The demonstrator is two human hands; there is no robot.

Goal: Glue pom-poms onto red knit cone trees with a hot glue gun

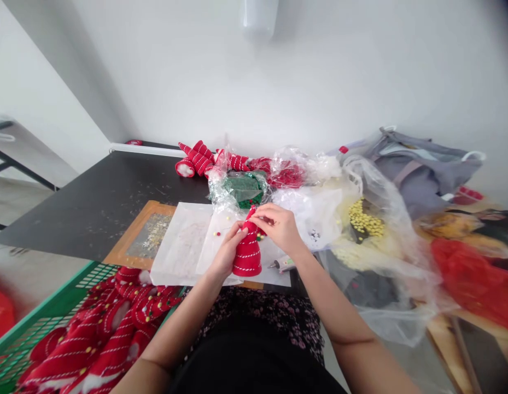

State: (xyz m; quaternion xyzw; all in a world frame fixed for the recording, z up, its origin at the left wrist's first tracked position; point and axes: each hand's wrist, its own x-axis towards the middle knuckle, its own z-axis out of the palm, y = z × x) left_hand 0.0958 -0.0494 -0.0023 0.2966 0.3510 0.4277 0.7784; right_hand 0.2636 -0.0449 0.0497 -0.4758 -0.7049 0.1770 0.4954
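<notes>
My left hand is closed around the side of a red cloth cone with white stitched stripes, held upright above the white paper. At the cone's tip, the fingers of my right hand are pinched together; whatever they grip is too small to make out. Small red, yellow and green pompoms lie on the paper around the cone. Beside my right wrist rests a pale tool with a dark pointed nozzle.
A green basket of decorated red cones stands at lower left. Behind my hands lie more striped cones and a bag of green pompoms. Yellow pompoms in clear plastic and a grey bag are on the right.
</notes>
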